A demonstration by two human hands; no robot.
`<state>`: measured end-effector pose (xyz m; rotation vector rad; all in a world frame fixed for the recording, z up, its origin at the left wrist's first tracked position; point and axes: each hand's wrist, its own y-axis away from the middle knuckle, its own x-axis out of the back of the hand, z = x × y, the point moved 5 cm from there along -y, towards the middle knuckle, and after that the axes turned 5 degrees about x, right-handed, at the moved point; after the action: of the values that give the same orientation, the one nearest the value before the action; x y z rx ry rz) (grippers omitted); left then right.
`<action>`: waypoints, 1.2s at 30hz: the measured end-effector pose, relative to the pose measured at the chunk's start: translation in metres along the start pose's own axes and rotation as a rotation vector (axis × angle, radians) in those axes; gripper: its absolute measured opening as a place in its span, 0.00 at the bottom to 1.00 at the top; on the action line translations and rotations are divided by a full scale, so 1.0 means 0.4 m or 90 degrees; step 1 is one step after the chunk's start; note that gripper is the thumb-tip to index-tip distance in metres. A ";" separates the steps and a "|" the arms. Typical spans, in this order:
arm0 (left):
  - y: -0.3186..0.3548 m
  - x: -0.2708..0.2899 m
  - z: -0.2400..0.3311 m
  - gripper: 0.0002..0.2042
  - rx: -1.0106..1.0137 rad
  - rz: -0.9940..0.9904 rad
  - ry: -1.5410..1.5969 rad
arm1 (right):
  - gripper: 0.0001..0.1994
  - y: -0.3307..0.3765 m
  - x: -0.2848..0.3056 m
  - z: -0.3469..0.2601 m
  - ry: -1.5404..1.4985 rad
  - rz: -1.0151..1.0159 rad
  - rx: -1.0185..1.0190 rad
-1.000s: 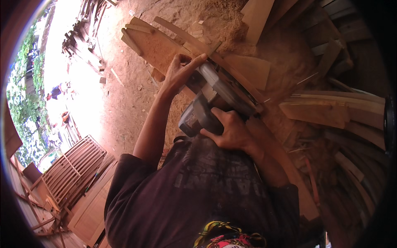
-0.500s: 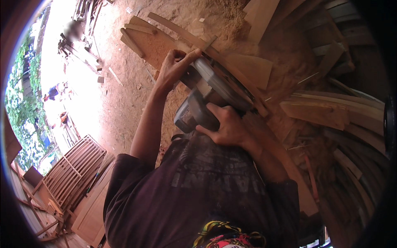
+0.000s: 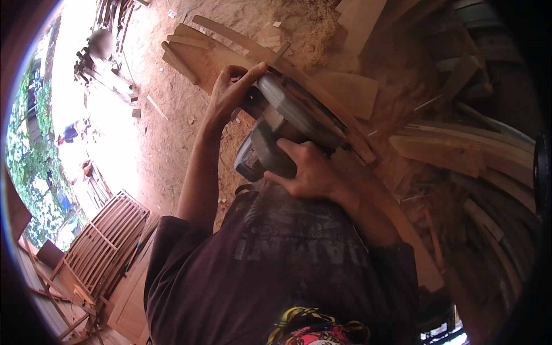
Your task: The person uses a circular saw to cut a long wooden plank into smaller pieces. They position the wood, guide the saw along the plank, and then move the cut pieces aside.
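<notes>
A grey handheld power tool (image 3: 296,115), which looks like a circular saw, rests over a long wooden plank (image 3: 322,92) in front of my body. My right hand (image 3: 310,169) is wrapped round its rear handle, thumb toward the motor end. At its front, my left hand (image 3: 230,95) grips the tool, one digit stretched along the top of the grey housing. The rest of the left fingers curl down and are partly hidden. Beneath the tool, the blade and the contact with the wood cannot be made out. A small stick (image 3: 282,52) lies across the plank beyond my left hand.
Short wooden offcuts (image 3: 181,63) lie at the plank's far left end. Curved boards (image 3: 443,152) are stacked on the right, and wide boards (image 3: 362,26) lie at the back. Sawdust covers the ground (image 3: 164,138). A slatted wooden frame (image 3: 109,236) stands at left.
The tool and both hands have shifted slightly left and away from me in the picture. The plank's far end also sits a little further left. Both grips look the same.
</notes>
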<state>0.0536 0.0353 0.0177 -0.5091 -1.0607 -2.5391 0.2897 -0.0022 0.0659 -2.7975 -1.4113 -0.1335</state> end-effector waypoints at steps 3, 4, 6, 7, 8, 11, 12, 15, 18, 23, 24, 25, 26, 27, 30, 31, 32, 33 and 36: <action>-0.003 0.009 0.005 0.46 -0.003 0.008 0.005 | 0.21 -0.009 -0.002 0.000 0.001 -0.010 -0.001; -0.007 0.014 0.006 0.46 -0.004 0.007 0.001 | 0.21 -0.013 -0.005 0.002 0.005 -0.015 -0.003; -0.013 0.023 0.009 0.46 -0.006 0.007 -0.008 | 0.21 -0.023 -0.006 -0.002 0.014 -0.010 0.003; -0.014 0.025 0.013 0.46 -0.006 0.005 -0.008 | 0.21 -0.026 -0.006 -0.004 0.018 -0.008 0.005; -0.015 0.027 0.018 0.45 -0.005 0.003 -0.008 | 0.21 -0.030 -0.006 -0.004 0.015 -0.003 0.009; -0.020 0.038 0.017 0.45 -0.010 0.010 -0.017 | 0.21 -0.039 -0.008 -0.005 0.003 0.003 0.017; -0.023 0.042 0.016 0.45 -0.012 0.014 -0.022 | 0.21 -0.042 -0.010 -0.004 -0.001 0.002 0.015; -0.037 0.048 0.011 0.44 -0.010 -0.001 0.018 | 0.21 -0.061 -0.015 -0.002 -0.004 0.000 0.017; -0.057 0.064 0.012 0.44 -0.015 -0.002 0.011 | 0.21 -0.082 -0.021 0.002 -0.013 -0.004 0.020; -0.078 0.094 0.029 0.42 -0.026 -0.001 0.012 | 0.21 -0.121 -0.031 0.000 -0.015 -0.007 0.013; -0.083 0.102 0.033 0.42 -0.031 -0.003 0.018 | 0.21 -0.131 -0.034 0.000 -0.019 -0.010 0.009; -0.090 0.112 0.030 0.43 -0.016 0.000 0.005 | 0.21 -0.143 -0.037 -0.002 -0.023 -0.014 0.005; -0.102 0.126 0.026 0.44 -0.002 0.003 -0.007 | 0.21 -0.156 -0.038 -0.006 -0.023 -0.018 -0.005; -0.116 0.141 0.019 0.46 0.013 0.006 -0.019 | 0.21 -0.172 -0.040 -0.012 -0.023 -0.022 -0.015; -0.177 0.193 -0.012 0.49 0.006 0.024 0.036 | 0.21 -0.225 -0.061 0.000 -0.017 -0.016 0.015; -0.209 0.212 -0.022 0.52 -0.004 0.016 0.047 | 0.21 -0.246 -0.069 0.005 -0.015 -0.013 0.033; -0.220 0.228 -0.020 0.52 -0.013 0.031 0.050 | 0.21 -0.266 -0.073 0.007 -0.008 -0.014 0.029; -0.231 0.246 -0.016 0.51 -0.021 0.047 0.054 | 0.21 -0.287 -0.077 0.006 -0.002 -0.016 0.026; -0.227 0.300 0.030 0.45 -0.085 0.091 0.102 | 0.20 -0.330 -0.086 -0.003 0.005 -0.014 0.057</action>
<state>-0.0892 0.0835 0.0243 -0.3931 -0.7746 -2.4861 0.1633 0.0488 0.0602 -2.7072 -1.4104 -0.0802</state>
